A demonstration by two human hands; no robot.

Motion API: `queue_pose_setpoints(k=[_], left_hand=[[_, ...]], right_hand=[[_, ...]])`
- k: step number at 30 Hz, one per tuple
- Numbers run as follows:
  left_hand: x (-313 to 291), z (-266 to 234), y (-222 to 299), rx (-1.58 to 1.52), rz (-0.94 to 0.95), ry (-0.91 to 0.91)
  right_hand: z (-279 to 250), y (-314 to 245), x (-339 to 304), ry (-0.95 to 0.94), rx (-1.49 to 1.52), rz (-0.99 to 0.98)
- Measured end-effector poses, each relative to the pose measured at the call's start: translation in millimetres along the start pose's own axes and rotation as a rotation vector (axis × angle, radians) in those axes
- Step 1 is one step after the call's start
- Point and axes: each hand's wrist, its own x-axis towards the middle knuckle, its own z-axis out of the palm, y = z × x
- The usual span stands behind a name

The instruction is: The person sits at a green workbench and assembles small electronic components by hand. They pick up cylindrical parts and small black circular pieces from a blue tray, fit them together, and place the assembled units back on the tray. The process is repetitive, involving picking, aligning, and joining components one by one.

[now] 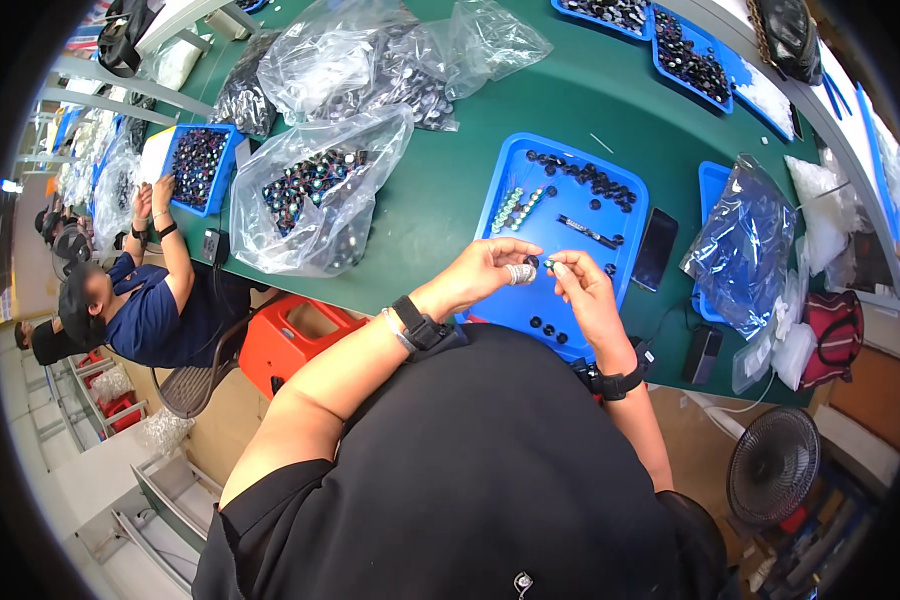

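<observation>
Left hand, at the centre of the frame, has thumb and fingers closed on a small black piece, with pale wrapping round one finger. Right hand, just to its right in the frame, pinches a small greenish piece between thumb and forefinger; whether the two pieces touch is too small to tell. Both are held above the blue tray, which lies on the green table.

The step in hand looks like bringing these two small parts together. To do it well, the left hand should act as a steady vice, gripping the black piece by its edge so that its face stays uncovered, while the right hand makes the fine adjustments. Line the parts up by eye first, then press straight and gently; a tilted push could jam or scratch them. Working low over the tray is sensible, since a dropped part would land inside it.

Order in the tray helps too: leave the green strips at its upper left apart from the black round pieces at its upper right, and let the wrists clear the few loose black discs near its lower edge
</observation>
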Motion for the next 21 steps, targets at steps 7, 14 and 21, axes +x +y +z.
queue_pose_setpoints(k=[7, 14, 21], left_hand=[[-6, 1, 4, -0.036, 0.003, -0.023], [-6, -2, -2, -0.031, 0.030, -0.045], [-7, -4, -4, -0.025, 0.004, -0.036]], right_hand=[[7, 4, 2, -0.006, 0.038, -0.010], [8, 3, 4, -0.031, -0.063, -0.087], [9, 7, 4, -0.035, -0.088, -0.086]])
